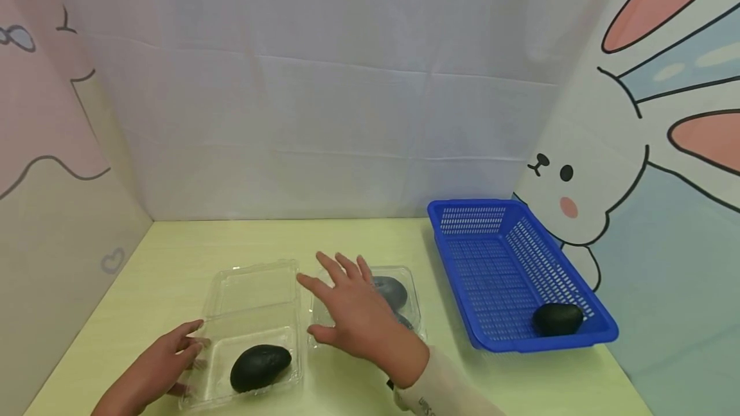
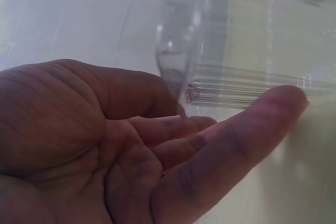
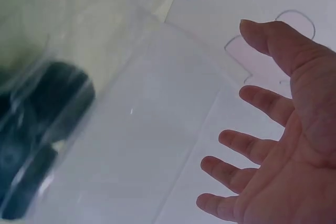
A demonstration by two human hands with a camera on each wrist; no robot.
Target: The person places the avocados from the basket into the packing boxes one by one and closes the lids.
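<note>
At the lower left, my left hand (image 1: 164,361) grips the side edge of a clear plastic clamshell box (image 1: 248,316). Its lid lies folded back away from me. One dark green avocado (image 1: 260,368) lies in the near half. In the left wrist view, the thumb and fingers (image 2: 231,148) are around the box's clear rim (image 2: 176,72). My right hand (image 1: 358,313) is spread with nothing in it, over a second clear box (image 1: 413,303). Dark avocados (image 1: 390,292) show through that box's plastic, partly hidden by the hand and forearm.
A blue perforated basket (image 1: 480,300) stands to the right, with a single avocado (image 1: 557,320) in its near right corner. White cloth (image 1: 347,114) rises behind the pale yellow table (image 1: 370,236), and printed panels (image 1: 636,210) flank both sides.
</note>
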